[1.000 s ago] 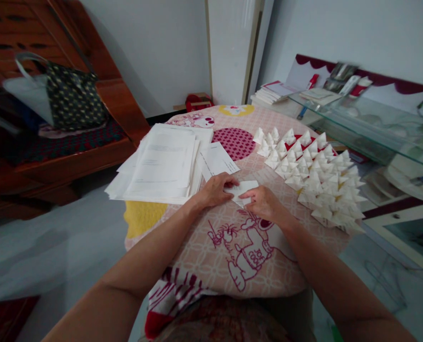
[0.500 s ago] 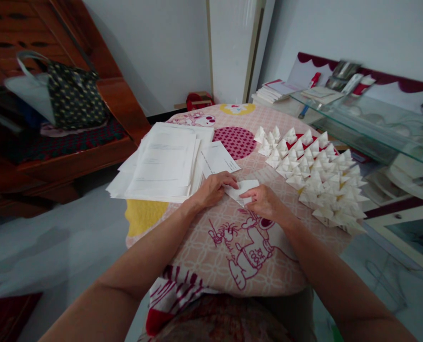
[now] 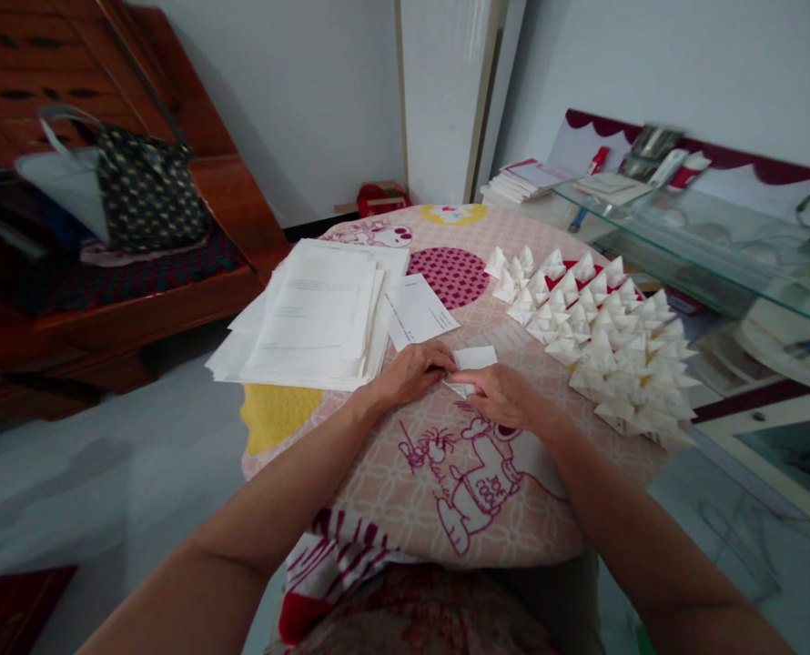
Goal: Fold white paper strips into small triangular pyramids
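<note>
A small folded piece of white paper [image 3: 477, 357] lies on the patterned tablecloth [image 3: 391, 473] between my hands. My left hand [image 3: 419, 368] is closed at its left edge, with the fingertips bunched on the paper. From the right, my right hand [image 3: 504, 391] presses on it with the index finger stretched toward the left fingertips; the other fingers are curled under. Both hands partly cover the paper. Just beyond the left hand rests a printed white sheet [image 3: 419, 309], beside a thick stack of paper [image 3: 313, 309].
Several folded white paper pieces with upright points [image 3: 596, 337] stand in rows at the table's right. A glass shelf [image 3: 705, 255] with booklets [image 3: 524, 182] adjoins there. On the left, a wooden bench [image 3: 234, 209] holds a dotted bag [image 3: 149, 186].
My left fingers have drawn closer together on the paper. My right index finger has slid left across it, toward the left fingertips. The paper stays in place on the table.
</note>
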Tool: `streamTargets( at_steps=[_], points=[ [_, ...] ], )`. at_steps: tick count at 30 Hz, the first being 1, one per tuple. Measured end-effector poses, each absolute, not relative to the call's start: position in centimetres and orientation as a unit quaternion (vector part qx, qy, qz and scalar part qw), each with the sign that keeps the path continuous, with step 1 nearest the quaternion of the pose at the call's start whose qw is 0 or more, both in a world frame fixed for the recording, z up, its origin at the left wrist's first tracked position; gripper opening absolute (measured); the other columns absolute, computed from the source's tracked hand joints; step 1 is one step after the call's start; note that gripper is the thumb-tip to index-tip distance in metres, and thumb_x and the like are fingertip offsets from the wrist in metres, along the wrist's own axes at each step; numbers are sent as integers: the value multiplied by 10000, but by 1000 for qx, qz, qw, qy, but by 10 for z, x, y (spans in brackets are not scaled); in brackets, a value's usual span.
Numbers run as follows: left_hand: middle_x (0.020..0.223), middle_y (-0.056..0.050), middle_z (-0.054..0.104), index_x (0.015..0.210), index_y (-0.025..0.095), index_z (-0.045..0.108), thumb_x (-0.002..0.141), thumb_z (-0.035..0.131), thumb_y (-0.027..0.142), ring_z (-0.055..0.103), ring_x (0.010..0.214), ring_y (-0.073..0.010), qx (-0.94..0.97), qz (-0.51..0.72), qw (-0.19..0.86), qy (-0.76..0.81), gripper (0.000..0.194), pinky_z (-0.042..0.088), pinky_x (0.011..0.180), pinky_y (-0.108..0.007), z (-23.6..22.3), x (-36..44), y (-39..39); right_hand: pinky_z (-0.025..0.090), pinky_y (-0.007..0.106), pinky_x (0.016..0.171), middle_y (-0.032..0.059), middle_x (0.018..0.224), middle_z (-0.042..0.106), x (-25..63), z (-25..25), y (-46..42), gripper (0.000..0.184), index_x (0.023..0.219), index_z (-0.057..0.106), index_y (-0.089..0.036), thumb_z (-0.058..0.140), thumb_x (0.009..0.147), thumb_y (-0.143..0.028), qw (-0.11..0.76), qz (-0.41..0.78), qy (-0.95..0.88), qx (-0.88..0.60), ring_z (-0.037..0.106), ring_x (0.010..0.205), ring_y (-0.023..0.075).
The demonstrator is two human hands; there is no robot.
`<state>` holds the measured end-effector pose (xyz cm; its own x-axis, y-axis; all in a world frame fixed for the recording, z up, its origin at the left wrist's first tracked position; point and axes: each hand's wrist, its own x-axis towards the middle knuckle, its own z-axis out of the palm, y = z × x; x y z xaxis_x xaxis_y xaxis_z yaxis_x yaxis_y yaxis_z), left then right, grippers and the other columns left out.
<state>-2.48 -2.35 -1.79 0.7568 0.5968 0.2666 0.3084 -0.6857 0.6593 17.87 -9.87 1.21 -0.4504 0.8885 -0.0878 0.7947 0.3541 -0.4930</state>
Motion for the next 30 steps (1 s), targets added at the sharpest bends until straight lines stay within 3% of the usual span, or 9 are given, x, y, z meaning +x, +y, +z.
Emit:
streamTargets(
  at_steps=[5,9,16,21,27,30],
  points=[
    [984,-46,748,914,203,791,832,578,37,702,903,-162,890,244,297,245,282,554,885,-314,-21,-25,-22,410,276,734,90,960,772,178,13,-101,483,1324,701,-240,534,882,-142,62,190,-841,-503,658,814,208],
    [1001,-44,747,926,207,791,845,565,44,702,908,-154,889,239,299,250,290,553,883,-308,-21,-25,-21,400,264,715,65,871,755,178,18,-102,441,1260,736,-232,538,881,-128,64,214,-836,-502,629,755,179],
    [1032,-50,749,935,204,793,860,586,58,705,934,-154,891,238,296,250,264,561,909,-310,-20,-26,-21,345,229,590,-10,621,644,188,32,-107,247,841,798,-186,559,871,-133,104,336,-799,-487,506,561,108],
    [1024,-55,748,954,189,793,869,578,53,705,926,-151,897,249,279,235,268,567,895,-308,-23,-26,-20,309,228,533,-16,605,660,200,27,-104,290,861,817,-176,548,806,-85,84,374,-796,-469,475,509,93],
    [1035,-83,743,1000,161,787,891,557,48,705,950,-169,913,274,227,200,279,572,864,-303,-23,-29,-27,379,258,567,31,650,694,217,16,-93,200,831,793,-136,614,824,-226,234,244,-730,-594,566,580,143],
    [1066,-94,744,1039,167,784,915,551,66,702,982,-182,924,265,199,190,282,569,875,-313,-20,-32,-34,441,283,643,72,776,749,222,10,-88,191,893,792,-145,647,811,-238,254,175,-701,-643,638,695,187]
  ],
)
